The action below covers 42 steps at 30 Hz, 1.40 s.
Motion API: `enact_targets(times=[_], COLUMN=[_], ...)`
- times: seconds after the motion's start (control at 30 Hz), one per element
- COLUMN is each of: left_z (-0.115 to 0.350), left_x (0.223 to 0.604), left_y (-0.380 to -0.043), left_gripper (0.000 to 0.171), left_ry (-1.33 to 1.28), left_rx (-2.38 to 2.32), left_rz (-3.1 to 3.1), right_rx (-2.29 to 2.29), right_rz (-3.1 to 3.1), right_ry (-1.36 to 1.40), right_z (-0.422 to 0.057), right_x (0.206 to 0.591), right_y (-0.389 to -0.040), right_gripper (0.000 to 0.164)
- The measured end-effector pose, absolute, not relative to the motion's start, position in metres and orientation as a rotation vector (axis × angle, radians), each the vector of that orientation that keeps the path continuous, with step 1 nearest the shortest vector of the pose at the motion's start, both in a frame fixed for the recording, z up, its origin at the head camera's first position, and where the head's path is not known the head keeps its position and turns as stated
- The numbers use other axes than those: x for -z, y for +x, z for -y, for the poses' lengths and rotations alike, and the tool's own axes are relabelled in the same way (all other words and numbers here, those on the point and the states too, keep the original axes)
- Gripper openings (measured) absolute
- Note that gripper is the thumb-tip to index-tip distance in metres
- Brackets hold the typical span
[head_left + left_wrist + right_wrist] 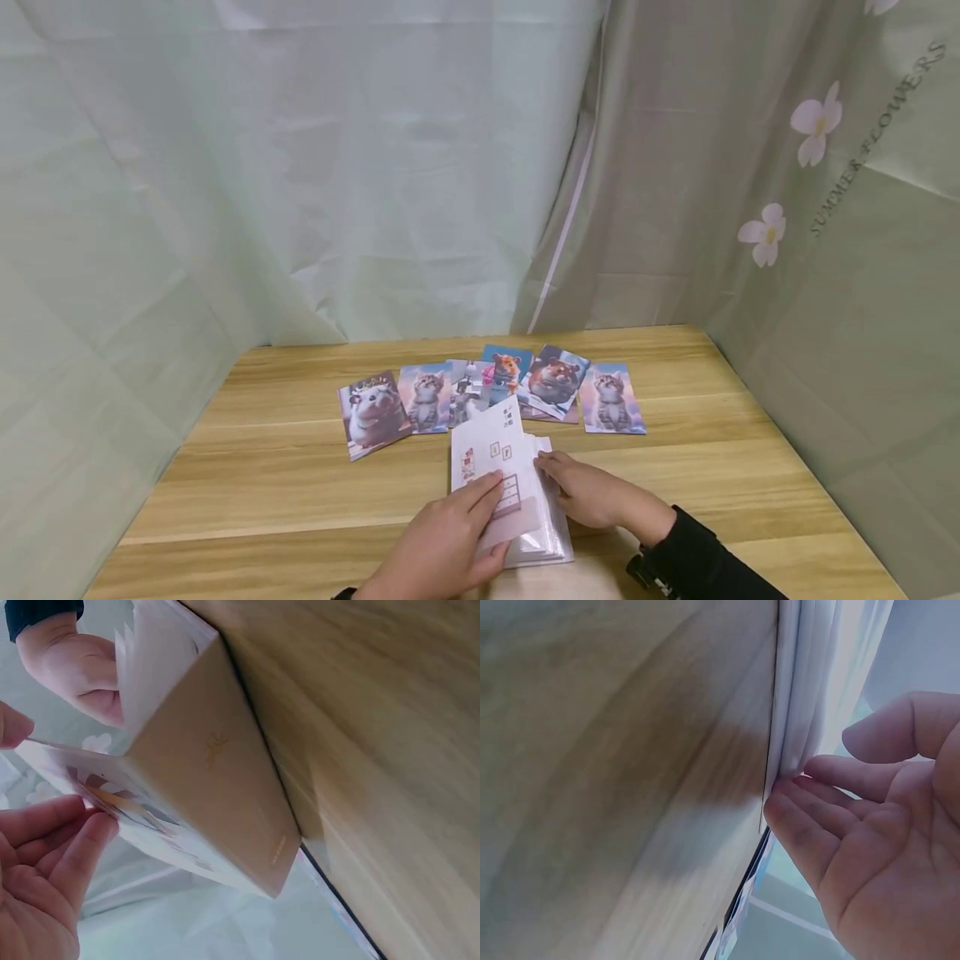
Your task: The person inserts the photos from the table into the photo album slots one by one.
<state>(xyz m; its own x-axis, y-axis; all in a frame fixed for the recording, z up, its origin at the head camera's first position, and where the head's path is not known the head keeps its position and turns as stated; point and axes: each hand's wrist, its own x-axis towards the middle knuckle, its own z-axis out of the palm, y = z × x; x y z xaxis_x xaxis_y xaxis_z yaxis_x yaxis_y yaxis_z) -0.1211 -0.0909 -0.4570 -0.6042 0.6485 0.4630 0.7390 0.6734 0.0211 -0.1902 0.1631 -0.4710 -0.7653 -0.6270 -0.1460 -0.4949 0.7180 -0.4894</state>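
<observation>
Two hands meet at a small, thick album point(521, 446), which lies on the wood-grain tabletop point(285, 500), on the person's side of a spread of picture cards. The pale cover point(476, 462), printed with small framed pictures and a set of drawers, tilts up from a block of glossy, plastic-looking pages point(555, 537). The left hand point(442, 533) has a closed grip, pinching the cover between thumb and fingers. The right hand point(596, 492) has a loose grip: its fingers are extended and touch the album's right side, its thumb stands apart, and nothing is clasped.

The cards are flat, smooth rectangles: a white hamster card point(375, 417) at left, a brown hamster card point(555, 381) overlapping others, and a kitten card point(613, 398) at right. Behind hangs a creased, pale green cloth point(390, 167) bearing pink-white flowers point(816, 125).

The left wrist view alone shows the plain tan spine point(199, 787) with its small gold emblem point(216, 750), and the page edges fanned apart. The right wrist view shows the right palm and the fingertips against the album's low edge, details turned away from the head view.
</observation>
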Motion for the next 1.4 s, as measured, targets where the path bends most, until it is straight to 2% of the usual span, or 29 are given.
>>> enact_targets(times=[0.4, 0.6, 0.7, 1.17, 1.4], left_z=[0.091, 0.094, 0.097, 0.121, 0.144], left_x=[0.442, 0.437, 0.433, 0.426, 0.425], left_y=[-0.119, -0.119, -0.119, -0.116, -0.112], left_gripper=[0.061, 0.050, 0.054, 0.049, 0.053], left_ry=[-1.022, -1.018, -1.004, -0.977, -0.966], left_rx=[0.390, 0.437, 0.483, 0.540, 0.568], left_rz=[2.350, 2.228, 2.157, 2.016, 2.123], right_rx=[0.633, 0.627, 0.620, 0.585, 0.603], right_rz=[-2.623, -2.626, -2.624, -2.585, -2.562], right_ry=[-0.862, -0.864, -0.869, -0.842, -0.815], right_z=[-0.162, -0.162, -0.162, -0.163, -0.163], right_x=[0.468, 0.468, 0.468, 0.470, 0.468], right_y=[-0.187, -0.188, -0.188, -0.189, -0.188], right_gripper=[0.054, 0.053, 0.053, 0.055, 0.056])
